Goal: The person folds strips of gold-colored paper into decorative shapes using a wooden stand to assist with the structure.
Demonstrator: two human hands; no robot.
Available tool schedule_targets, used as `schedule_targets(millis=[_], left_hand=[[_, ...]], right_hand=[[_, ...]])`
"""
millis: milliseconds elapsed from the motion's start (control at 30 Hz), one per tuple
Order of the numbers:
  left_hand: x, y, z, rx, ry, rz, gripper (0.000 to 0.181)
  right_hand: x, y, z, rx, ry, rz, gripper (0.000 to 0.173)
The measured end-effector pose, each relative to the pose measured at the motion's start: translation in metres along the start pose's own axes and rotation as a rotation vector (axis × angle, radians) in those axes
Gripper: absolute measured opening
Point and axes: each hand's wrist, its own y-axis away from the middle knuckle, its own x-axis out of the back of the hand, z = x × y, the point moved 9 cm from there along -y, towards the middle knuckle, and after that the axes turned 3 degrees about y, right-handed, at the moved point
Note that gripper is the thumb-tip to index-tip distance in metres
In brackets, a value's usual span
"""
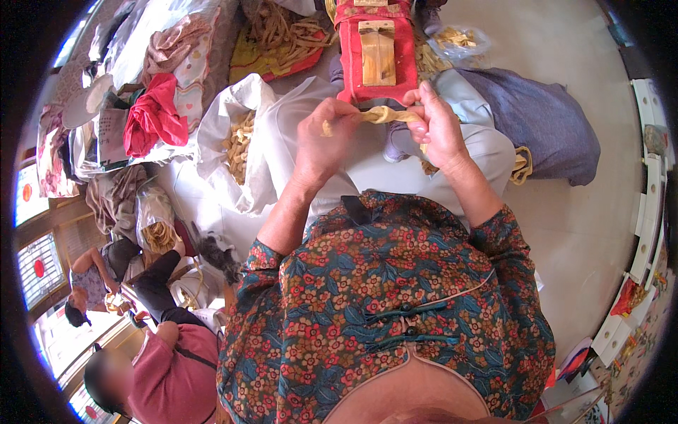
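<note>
Between my two hands a pale yellow pliable strip (384, 114) is stretched, with a twist or loose knot in its middle. My left hand (326, 138), slightly blurred, pinches one end, and a short tail shows by its fingers. My right hand (437, 127) grips the other end with its thumb raised; more strip hangs below that palm. Just beyond my hands lies a bench or board covered in red cloth (352, 69). A wooden block with a metal fitting (377, 55) is fixed on it. Left of my knee, a white sack (212, 122) holds knotted yellow pieces (241, 148).
Long tan strips (288, 37) lie on a yellow-and-red sheet ahead. A clear plastic bag (461, 42) of pieces stands at front right, near a blue-grey cloth bundle (535, 116). Two people sit at left, one in a pink top (177, 365). A grey cat (220, 254) is nearby.
</note>
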Motion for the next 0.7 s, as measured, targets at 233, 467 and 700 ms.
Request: schedule_targets(millis=[233, 467, 700], left_hand=[[-0.01, 0.005, 0.042, -0.399, -0.561, -0.061, 0.028], [-0.042, 0.022, 0.005, -0.381, -0.695, -0.328, 0.035], [-0.022, 0.011, -0.016, -0.757, -0.79, -0.176, 0.02]], right_hand=[[-0.016, 0.001, -0.005, 0.196, 0.385, -0.092, 0.011], [-0.036, 0.008, 0.027, 0.067, 0.6, -0.175, 0.018], [-0.062, 0.019, 0.029, 0.19, 0.649, -0.196, 0.021]])
